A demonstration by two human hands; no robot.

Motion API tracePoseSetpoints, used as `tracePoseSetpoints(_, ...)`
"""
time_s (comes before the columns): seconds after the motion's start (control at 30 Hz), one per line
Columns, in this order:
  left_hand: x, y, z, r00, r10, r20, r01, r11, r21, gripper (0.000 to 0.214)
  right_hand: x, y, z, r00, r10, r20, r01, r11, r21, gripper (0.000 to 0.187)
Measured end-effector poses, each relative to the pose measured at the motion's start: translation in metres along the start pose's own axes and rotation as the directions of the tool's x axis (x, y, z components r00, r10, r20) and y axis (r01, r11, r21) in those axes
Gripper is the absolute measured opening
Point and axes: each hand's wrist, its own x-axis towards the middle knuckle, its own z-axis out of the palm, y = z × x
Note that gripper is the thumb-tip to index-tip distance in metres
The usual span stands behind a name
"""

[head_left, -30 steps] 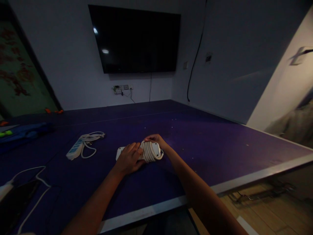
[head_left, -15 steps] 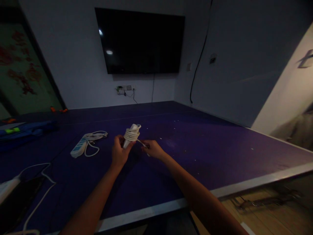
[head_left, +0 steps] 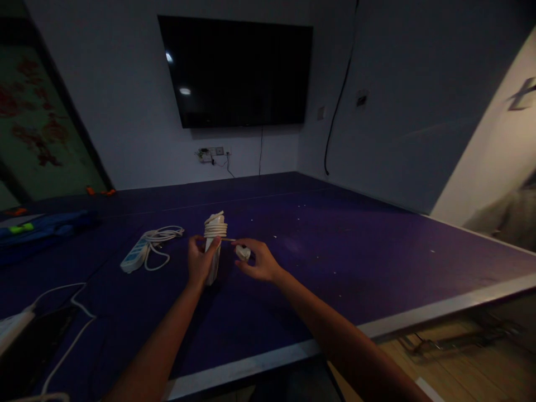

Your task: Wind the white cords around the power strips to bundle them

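My left hand (head_left: 201,259) is closed around a white power strip (head_left: 213,259), held tilted above the purple tabletop. Several turns of its white cord (head_left: 216,229) are wound about the strip's upper part. A short, taut length of cord runs from the coil to my right hand (head_left: 260,260). Between the thumb and fingers of that hand is the white plug (head_left: 243,253) at the cord's end. To the left, a second power strip (head_left: 134,255) with a blue socket face lies on the table, its white cord (head_left: 165,233) loosely bundled beside it.
On the purple table (head_left: 377,251), blue cloth (head_left: 54,226) lies at far left. Nearer, a white strip (head_left: 14,329) with a trailing cord rests by a dark flat object (head_left: 46,346). A television (head_left: 238,72) hangs on the wall. The table's pale front edge (head_left: 251,363) runs below my arms.
The wound power strip has turned more upright and shifted slightly left, showing more of its lower body. The plug in my right hand has come into view, and the cord is drawn straighter.
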Motion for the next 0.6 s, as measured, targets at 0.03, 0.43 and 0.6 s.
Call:
tracePoseSetpoints(0.03, -0.002, -0.001, 0.001, 0.999, 0.035, 0.022, -0.035, 0.999, 0.009, 0.056, 0.0, -0.001, -0.001, 1.0, -0.009, 0.008, 0.009, 1.0, 0.0, 0.042)
tracePoseSetpoints(0.43, -0.015, 0.0, 0.001, 0.943, 0.318, 0.093, -0.331, 0.886, 0.324, 0.044, -0.004, -0.011, 0.011, 0.978, -0.194, 0.083, 0.206, 0.962, -0.182, 0.056)
tracePoseSetpoints(0.6, -0.014, -0.005, 0.002, 0.934, 0.281, 0.22, -0.336, 0.9, 0.279, 0.042, -0.005, -0.011, 0.009, 0.982, -0.179, 0.056, 0.187, 0.962, -0.199, 0.053)
